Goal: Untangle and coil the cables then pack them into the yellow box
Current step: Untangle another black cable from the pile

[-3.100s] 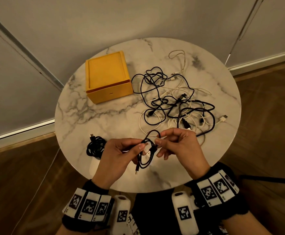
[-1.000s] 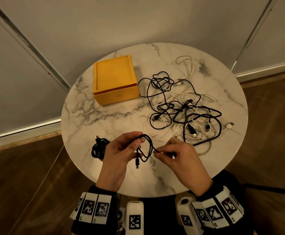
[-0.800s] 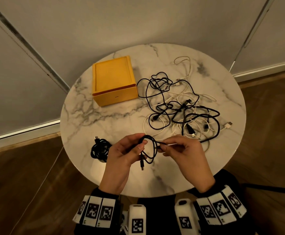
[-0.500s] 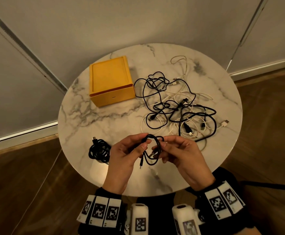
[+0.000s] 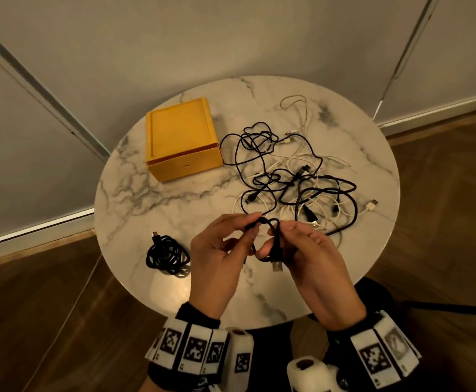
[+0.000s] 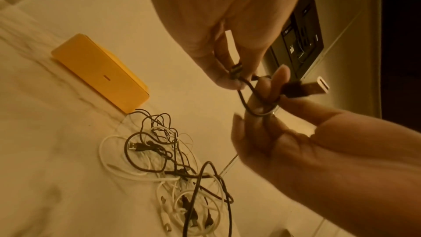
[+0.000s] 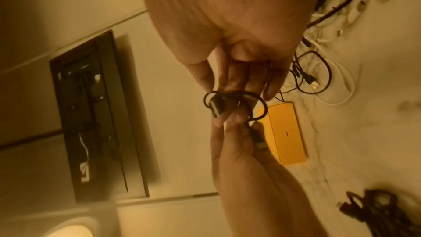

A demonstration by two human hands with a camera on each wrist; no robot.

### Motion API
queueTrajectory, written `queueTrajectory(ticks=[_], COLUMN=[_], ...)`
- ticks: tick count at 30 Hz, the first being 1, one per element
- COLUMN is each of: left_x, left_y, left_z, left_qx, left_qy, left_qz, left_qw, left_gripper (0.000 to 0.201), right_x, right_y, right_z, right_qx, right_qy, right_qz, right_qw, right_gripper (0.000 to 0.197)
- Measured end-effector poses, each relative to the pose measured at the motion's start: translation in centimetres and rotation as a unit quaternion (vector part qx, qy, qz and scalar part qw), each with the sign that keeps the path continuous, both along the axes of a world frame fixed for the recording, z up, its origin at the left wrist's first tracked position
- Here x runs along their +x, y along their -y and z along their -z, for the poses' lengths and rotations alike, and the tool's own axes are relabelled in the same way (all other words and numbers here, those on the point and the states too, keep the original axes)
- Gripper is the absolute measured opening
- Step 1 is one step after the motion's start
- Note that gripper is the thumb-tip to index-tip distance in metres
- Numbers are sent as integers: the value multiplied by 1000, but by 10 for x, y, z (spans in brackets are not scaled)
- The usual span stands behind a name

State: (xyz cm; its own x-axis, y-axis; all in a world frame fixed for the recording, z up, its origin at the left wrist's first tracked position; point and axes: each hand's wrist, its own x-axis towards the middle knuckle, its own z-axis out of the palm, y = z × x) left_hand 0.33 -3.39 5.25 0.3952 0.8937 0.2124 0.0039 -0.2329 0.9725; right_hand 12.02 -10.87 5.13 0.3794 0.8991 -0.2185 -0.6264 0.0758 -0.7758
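Both hands up over the near edge, close together: left hand (image 5: 217,256) pinches the short black cable (image 5: 270,236) between thumb and forefinger, right hand (image 5: 310,256) curls its fingers around the loop, wrists angled inward.

The head camera looks steeply down on the round table (image 5: 157,199), while both wrist cameras sit close behind the fingers, sharing the yellow box (image 6: 100,75).
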Motion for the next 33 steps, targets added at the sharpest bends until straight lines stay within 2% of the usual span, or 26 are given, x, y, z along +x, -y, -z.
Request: queueTrajectory(ticks=[3, 7, 12, 15, 18, 23, 26, 30, 33], left_x=[4, 9, 12, 8, 0, -27, -51, -80, -97], left_y=[-9, -12, -19, -27, -29, -29, -26, -23, -21], left_z=[-4, -6, -3, -1, 0, 17, 30, 50, 57], left_qx=[9, 46, 59, 80, 68, -93, -110, -161, -173], left_qy=[2, -35, -105, -118, -153, -186, -220, -251, -247], left_qz=[-8, -15, -51, -58, -40, 60, 83, 72, 36], left_qw=[1000, 998, 991, 988, 985, 976, 966, 952, 953], left_gripper=[27, 22, 21, 22, 20, 19, 9, 8, 13], right_x=[-2, -6, -7, -4, 3, 5, 1, -11, -23], right_y=[2, -4, -5, -3, -1, -1, -3, -7, -9], right_z=[3, 6, 10, 9, 12, 29, 49, 74, 92], right_qx=[10, -5, -41, -22, -14, -61, -110, -138, -151], right_qy=[107, 219, 362, 297, 227, 246, 257, 312, 307], right_qz=[-17, 4, -43, -60, -102, -162, -216, -272, -287], right_qw=[994, 976, 930, 953, 968, 954, 935, 900, 895], right_gripper=[14, 23, 29, 16, 25, 27, 25, 21, 23])
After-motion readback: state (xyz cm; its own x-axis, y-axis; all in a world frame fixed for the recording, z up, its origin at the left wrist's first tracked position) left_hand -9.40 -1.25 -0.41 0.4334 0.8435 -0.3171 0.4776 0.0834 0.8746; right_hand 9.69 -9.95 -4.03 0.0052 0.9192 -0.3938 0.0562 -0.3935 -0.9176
